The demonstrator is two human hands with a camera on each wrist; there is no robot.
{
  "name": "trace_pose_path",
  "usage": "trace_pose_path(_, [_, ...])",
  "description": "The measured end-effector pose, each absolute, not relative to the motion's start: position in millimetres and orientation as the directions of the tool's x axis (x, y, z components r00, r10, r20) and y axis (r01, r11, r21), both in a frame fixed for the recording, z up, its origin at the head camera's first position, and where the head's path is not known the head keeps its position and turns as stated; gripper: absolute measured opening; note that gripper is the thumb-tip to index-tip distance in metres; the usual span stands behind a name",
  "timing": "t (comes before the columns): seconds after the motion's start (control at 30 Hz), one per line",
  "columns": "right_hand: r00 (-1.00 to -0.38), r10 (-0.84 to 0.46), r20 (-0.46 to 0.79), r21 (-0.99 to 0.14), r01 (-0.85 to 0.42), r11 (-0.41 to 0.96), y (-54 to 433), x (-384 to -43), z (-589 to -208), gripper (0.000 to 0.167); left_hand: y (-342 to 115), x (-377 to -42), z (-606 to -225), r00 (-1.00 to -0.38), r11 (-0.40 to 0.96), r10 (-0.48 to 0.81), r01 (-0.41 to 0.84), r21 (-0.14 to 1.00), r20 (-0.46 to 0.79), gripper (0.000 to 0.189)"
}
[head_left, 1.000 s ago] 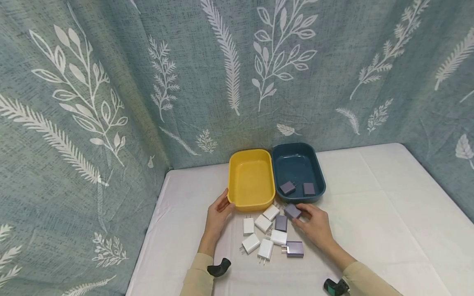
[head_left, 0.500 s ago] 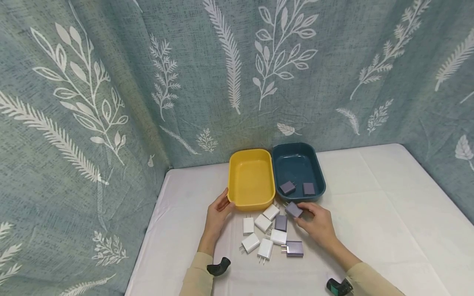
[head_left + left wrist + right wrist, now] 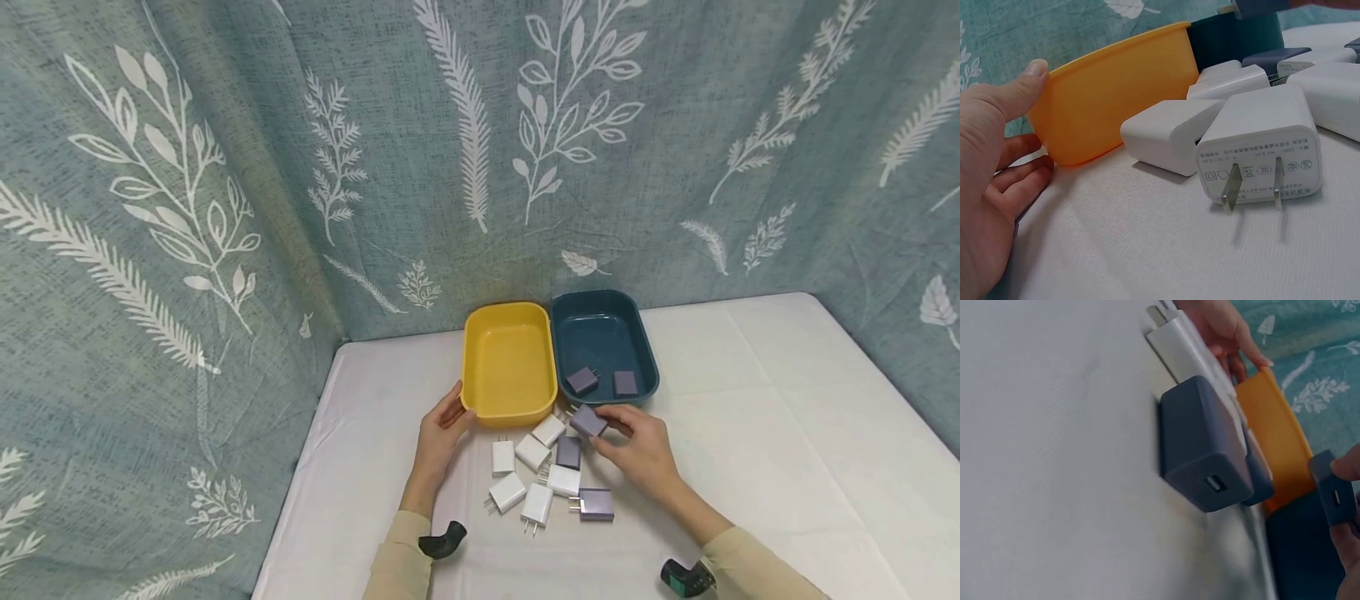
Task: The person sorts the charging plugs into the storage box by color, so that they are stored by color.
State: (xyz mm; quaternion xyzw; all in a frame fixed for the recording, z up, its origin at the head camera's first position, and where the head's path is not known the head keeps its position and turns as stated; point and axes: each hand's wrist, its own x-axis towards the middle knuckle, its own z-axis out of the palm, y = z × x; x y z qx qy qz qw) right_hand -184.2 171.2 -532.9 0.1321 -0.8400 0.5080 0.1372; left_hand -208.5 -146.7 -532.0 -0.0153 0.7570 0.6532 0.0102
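A purple-grey charger [image 3: 588,421], its prongs pointing up and left, is pinched between thumb and fingers of my right hand [image 3: 641,446]. It is held just in front of the dark blue tray [image 3: 651,354], clear of the table in the left wrist view. Two similar purple chargers [image 3: 626,383] lie inside that tray. My left hand [image 3: 438,442] holds the near-left corner of the yellow tray [image 3: 510,419], thumb at the rim and fingers bent against the outer wall in the left wrist view. No charger lies in the yellow tray.
Several white chargers [image 3: 536,504] lie loosely in front of the trays. Among them are two more purple chargers [image 3: 597,505]. Both trays stand side by side at the back of the white-covered table [image 3: 750,433], against a patterned green curtain [image 3: 420,167].
My right hand has shifted slightly with the purple charger, first a little right, then back left and toward the blue tray. My left hand stays at the yellow tray's corner.
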Motion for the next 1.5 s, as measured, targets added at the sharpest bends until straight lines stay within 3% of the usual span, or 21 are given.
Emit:
trace_pose_path(0.33, [-0.938, -0.091, 0.334, -0.844, -0.341, 0.414, 173.7, -189.5, -520.6, 0.040, -146.2, -208.5, -531.4, -0.999, 0.146, -0.019, -0.047, 0.988, -0.045, 0.059])
trace_pose_path(1.5, [-0.946, -0.014, 0.325, -0.808, -0.285, 0.516, 197.2, -244.7, -490.9, 0.038, -142.4, -209.6, -531.8, -0.998, 0.151, -0.038, -0.055, 0.987, -0.050, 0.060])
